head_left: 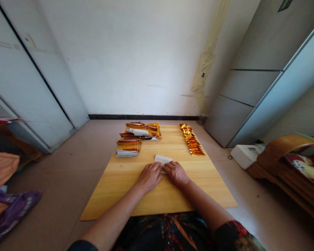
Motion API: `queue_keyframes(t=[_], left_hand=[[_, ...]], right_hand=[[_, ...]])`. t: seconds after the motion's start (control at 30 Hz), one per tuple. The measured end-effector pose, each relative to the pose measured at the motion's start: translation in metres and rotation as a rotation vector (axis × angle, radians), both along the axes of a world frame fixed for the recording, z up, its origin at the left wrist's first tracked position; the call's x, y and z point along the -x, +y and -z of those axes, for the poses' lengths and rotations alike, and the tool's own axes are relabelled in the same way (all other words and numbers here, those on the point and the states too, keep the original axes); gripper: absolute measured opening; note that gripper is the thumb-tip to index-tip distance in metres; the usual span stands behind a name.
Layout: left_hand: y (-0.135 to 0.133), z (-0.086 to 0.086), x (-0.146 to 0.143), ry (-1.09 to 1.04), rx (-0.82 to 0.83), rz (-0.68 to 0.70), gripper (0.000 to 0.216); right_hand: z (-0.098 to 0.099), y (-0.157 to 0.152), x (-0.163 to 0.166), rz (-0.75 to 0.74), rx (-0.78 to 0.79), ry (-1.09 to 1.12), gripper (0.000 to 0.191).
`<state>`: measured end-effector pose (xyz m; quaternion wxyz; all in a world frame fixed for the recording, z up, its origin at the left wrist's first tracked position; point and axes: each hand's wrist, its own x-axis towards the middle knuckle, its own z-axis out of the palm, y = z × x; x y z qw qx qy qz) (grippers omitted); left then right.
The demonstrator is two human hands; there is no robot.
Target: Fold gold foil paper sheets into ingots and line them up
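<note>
A small piece of white paper (161, 159), which looks folded, lies on the wooden table in front of me. My left hand (149, 177) has its fingers together, pressed on the paper's left and lower part. On the other side my right hand (176, 173) is closed, its curled fingertips gripping the right part. The fingertips of both hands nearly meet and hide the paper's lower edge. Beyond my left hand stands a row of brown-gold wrappers with white sheets (128, 148). Further back is a second pile of such wrappers (143, 131).
Several shiny gold packets (195, 143) line the right side of the wooden table (115, 191). A grey fridge (240, 101) and a wooden seat (272, 157) with a white box (244, 156) stand right. Purple and orange bags (18, 212) lie left.
</note>
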<state>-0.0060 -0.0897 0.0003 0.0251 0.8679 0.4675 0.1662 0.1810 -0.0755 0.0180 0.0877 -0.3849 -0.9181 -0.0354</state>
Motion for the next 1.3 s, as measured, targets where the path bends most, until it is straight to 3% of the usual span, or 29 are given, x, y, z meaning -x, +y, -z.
queue_keyframes(t=[0.23,0.47,0.67,0.93,1.1,1.3], left_hand=[[-0.007,-0.007,-0.003,0.021,0.035,-0.05,0.04],[-0.012,-0.014,-0.019,0.023,0.02,-0.078,0.041],[-0.014,-0.018,-0.022,0.023,0.055,-0.108,0.04],[-0.012,-0.011,-0.021,-0.019,0.048,-0.107,0.041],[-0.012,-0.013,-0.021,-0.019,0.06,-0.111,0.042],[-0.013,-0.015,-0.021,-0.015,0.049,-0.113,0.042]], right_hand=[[0.0,0.001,-0.026,0.068,0.023,0.04,0.019],[-0.002,0.042,-0.023,0.296,0.16,0.31,0.031],[-0.014,0.065,0.005,0.414,0.296,0.07,0.045],[-0.025,0.085,0.015,0.402,0.447,-0.003,0.034],[-0.017,0.083,0.012,0.339,0.364,0.101,0.03],[-0.009,0.054,0.001,0.208,0.139,0.098,0.021]])
